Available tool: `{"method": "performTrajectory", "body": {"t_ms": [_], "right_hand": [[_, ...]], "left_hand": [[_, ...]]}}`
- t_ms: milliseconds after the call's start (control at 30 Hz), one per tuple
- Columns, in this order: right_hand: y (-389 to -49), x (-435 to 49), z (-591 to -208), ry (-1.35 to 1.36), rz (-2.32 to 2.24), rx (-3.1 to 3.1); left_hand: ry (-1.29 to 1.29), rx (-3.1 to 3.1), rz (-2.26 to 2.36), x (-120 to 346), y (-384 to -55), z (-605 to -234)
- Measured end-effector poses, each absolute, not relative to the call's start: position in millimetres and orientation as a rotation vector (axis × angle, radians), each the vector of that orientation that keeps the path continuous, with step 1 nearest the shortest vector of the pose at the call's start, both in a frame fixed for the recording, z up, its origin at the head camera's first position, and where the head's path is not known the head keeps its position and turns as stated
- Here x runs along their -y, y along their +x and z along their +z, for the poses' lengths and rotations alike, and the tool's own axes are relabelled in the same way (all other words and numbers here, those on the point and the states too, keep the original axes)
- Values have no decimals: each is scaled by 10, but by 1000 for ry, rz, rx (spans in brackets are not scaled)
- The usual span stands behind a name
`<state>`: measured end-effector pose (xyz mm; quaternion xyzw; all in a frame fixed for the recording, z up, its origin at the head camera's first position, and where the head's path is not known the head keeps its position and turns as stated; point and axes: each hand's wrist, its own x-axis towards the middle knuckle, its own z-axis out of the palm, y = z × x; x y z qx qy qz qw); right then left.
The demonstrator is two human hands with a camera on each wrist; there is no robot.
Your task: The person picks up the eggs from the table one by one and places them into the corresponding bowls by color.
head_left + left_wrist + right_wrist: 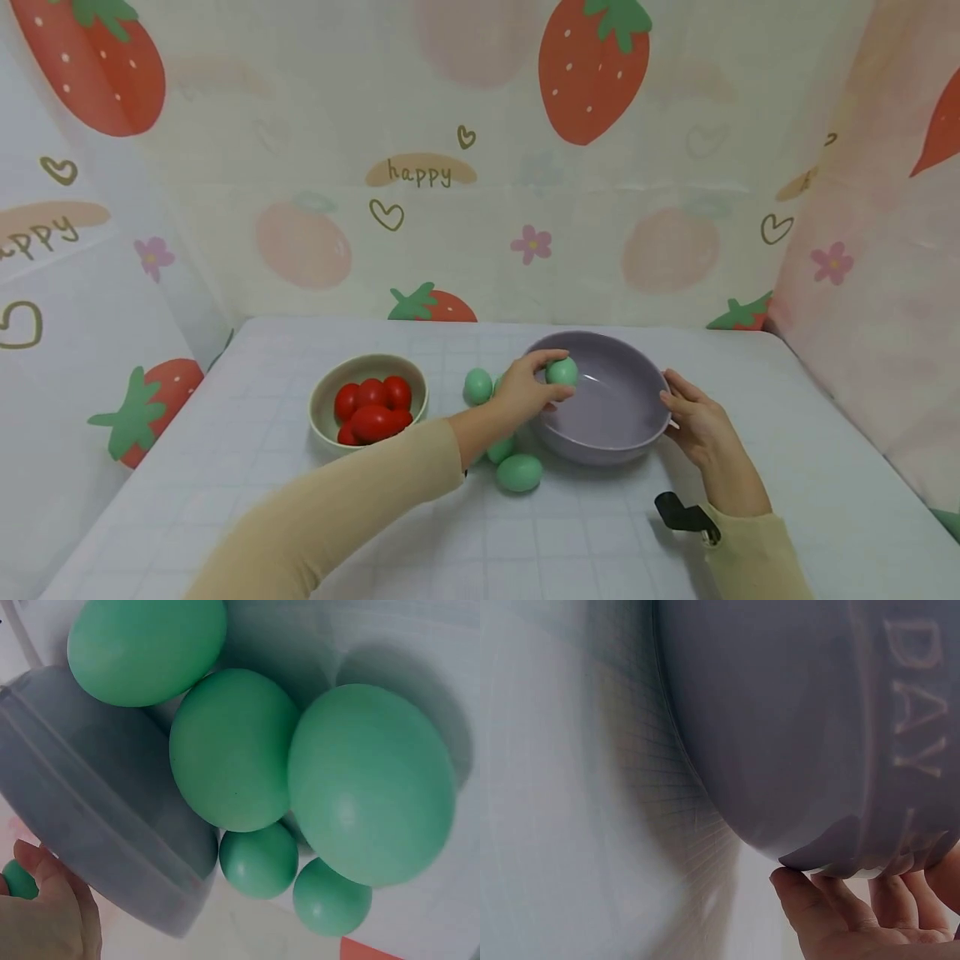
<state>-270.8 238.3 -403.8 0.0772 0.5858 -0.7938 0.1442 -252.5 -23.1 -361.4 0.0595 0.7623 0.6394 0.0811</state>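
Observation:
My left hand (525,387) pinches a smooth green egg (562,372) between thumb and fingers, over the left part of a wide purple bowl (600,450). In the left wrist view, that hand (52,911) shows low at the left, beyond the bowl's side (97,787). My right hand (701,425) grips the bowl's right rim, and in the right wrist view its fingers (810,904) touch the bowl near raised letters. Several more green eggs (519,473) lie left of the bowl, some partly hidden by my left forearm.
A smaller cream bowl (318,417) with several red eggs (372,423) stands to the left, its lower right side close to my left sleeve. The white table (585,542) backs onto a strawberry-print curtain (465,217). A black strap end (682,512) sticks out at my right wrist.

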Motion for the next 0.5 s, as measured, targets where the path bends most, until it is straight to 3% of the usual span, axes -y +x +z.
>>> {"method": "performTrajectory", "body": {"t_ms": [500], "right_hand": [[-2694, -2414, -4050, 213, -2291, -1684]], "left_hand": [[92, -2087, 1858, -118, -2731, -3722]]}}
